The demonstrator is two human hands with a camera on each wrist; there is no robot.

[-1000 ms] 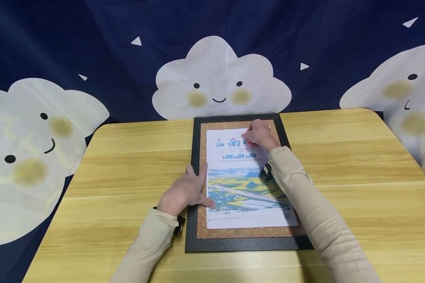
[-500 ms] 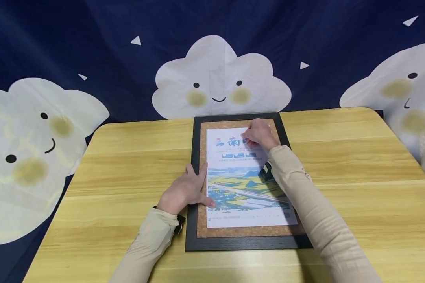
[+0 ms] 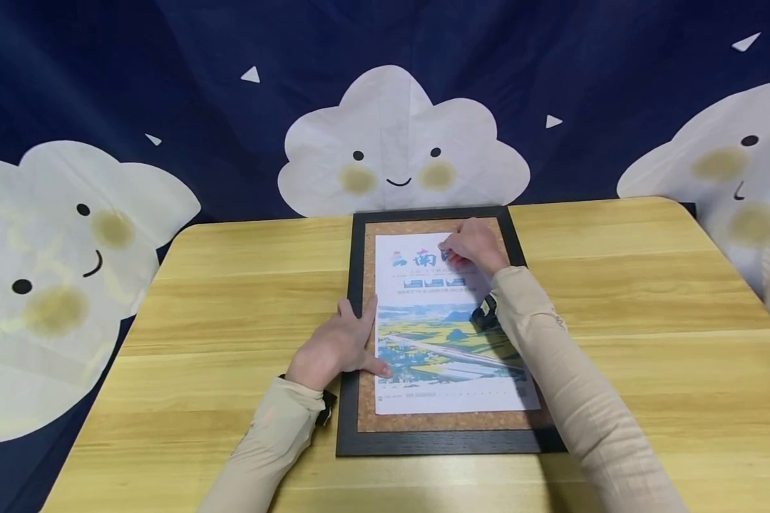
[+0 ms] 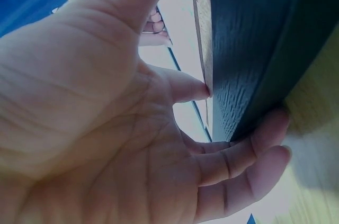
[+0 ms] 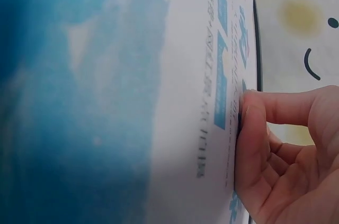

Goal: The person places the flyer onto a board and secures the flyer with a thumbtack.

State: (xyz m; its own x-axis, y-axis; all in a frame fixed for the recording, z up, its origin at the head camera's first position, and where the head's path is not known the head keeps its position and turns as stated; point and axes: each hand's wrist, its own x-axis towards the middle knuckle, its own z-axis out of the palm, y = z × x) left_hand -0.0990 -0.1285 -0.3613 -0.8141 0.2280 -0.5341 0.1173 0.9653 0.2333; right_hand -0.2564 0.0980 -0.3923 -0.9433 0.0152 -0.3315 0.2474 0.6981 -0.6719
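Observation:
A printed paper poster with blue lettering and a landscape picture lies on a cork board inside a black frame. Along the frame's left side my left hand rests with spread fingers. Its thumb touches the paper's left edge, and in the left wrist view other fingers lie against the outer side of the frame. Near the poster's upper right, my right hand presses on the paper with curled fingers. In the right wrist view its thumb and index fingertip meet at the paper; anything between them is hidden.
The board lies on a light wooden table, its far end close to the table's back edge. Behind hangs a dark blue cloth with smiling white clouds. A black device sits at my right wrist.
Both hands, the poster and the board hold their places across the frames. Only a very slight shift of the whole head view shows.

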